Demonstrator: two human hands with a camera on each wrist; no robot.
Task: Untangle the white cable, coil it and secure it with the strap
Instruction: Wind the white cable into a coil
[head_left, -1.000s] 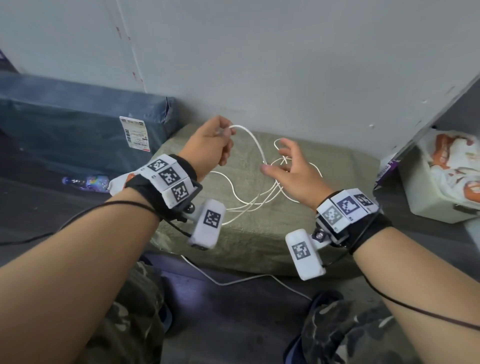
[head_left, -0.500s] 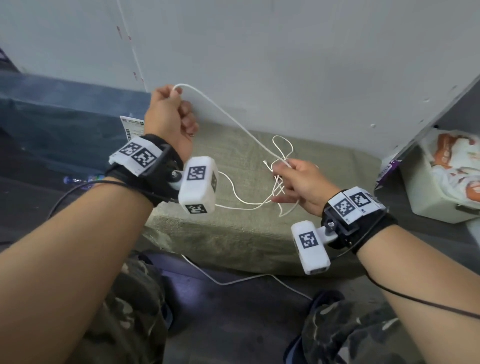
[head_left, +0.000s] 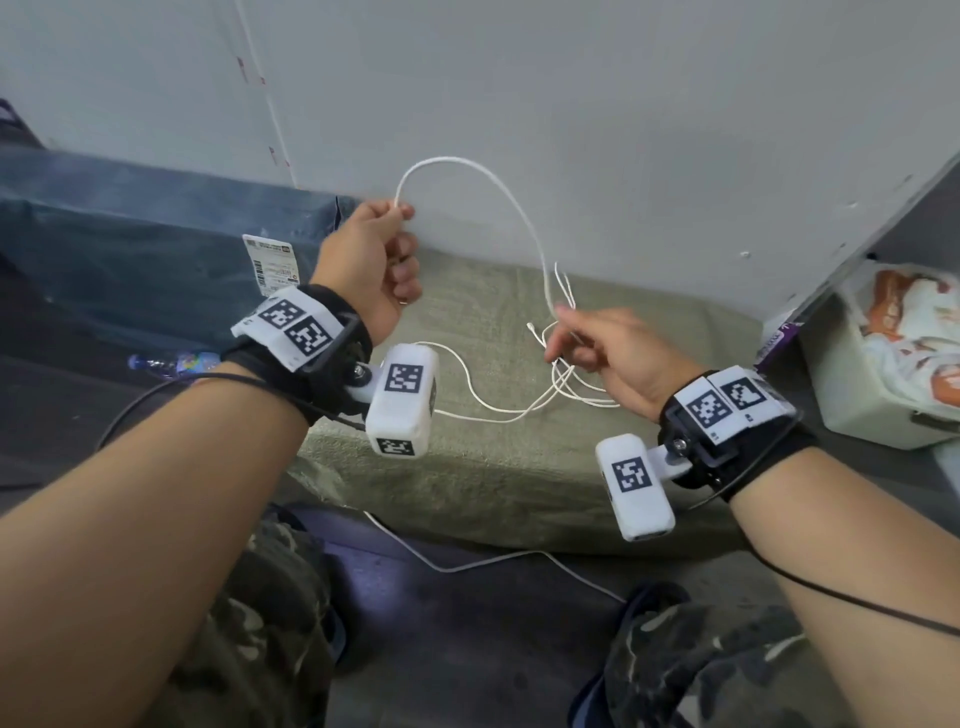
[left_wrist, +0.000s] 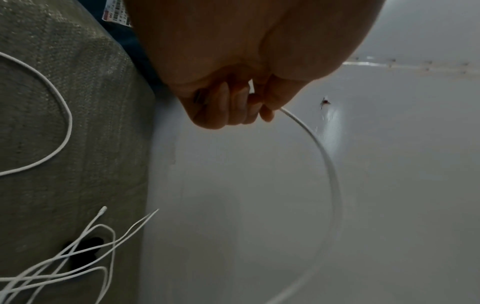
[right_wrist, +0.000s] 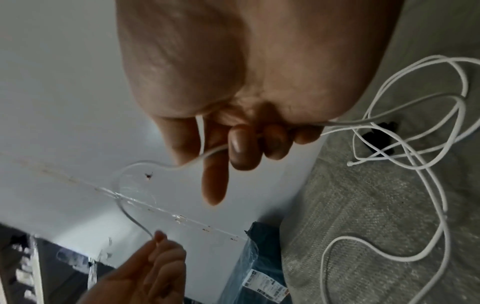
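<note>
The thin white cable (head_left: 519, 218) rises in a slack arch between my hands against the wall. My left hand (head_left: 402, 215) pinches one part of it between thumb and fingers (left_wrist: 262, 111), up near the wall. My right hand (head_left: 563, 338) grips several strands in its curled fingers (right_wrist: 244, 144), index finger stretched out. The rest of the cable lies in tangled loops (head_left: 519, 405) on the olive cushion (head_left: 493, 467), one plug end (left_wrist: 103, 209) free. A small black piece (right_wrist: 378, 136), perhaps the strap, lies under the loops (left_wrist: 85, 252).
A blue wrapped parcel (head_left: 156, 244) with a white label (head_left: 270, 265) lies left of the cushion. A white container with a printed bag (head_left: 893, 358) stands at the right. Another white cord (head_left: 467, 566) runs over the dark floor by my knees. The grey wall (head_left: 571, 104) is close behind.
My left hand has come right and slightly down toward the right hand, so the stretch of cable that was taut now bows up in a loop. The right hand has barely moved.
</note>
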